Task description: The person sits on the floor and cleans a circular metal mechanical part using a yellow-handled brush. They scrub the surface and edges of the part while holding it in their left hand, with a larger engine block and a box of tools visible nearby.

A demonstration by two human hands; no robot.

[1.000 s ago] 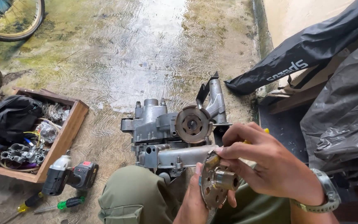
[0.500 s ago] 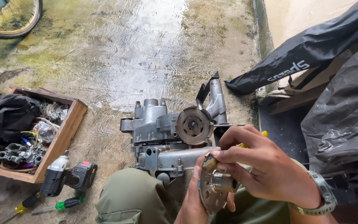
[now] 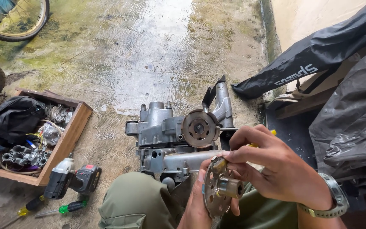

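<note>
Here my left hand [image 3: 200,205] grips the perforated metal disc [image 3: 217,191] at its 9 o'clock rim, a stiff, greasy, probably weighty part, while my right hand [image 3: 276,174] pinches a yellow-handled tool [image 3: 259,142] closed at 12 o'clock.

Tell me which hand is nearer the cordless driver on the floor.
Left. The left hand holds the round metal disc from below, closer to the cordless driver at lower left. The right hand pinches the disc's top edge, farther right.

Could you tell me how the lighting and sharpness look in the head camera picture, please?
Head view: soft daylight, no hard shadows; bright glare on the wet concrete floor; the engine casing is sharp; the perforated disc in the left hand is slightly soft; wide-angle bending at the edges.
</note>
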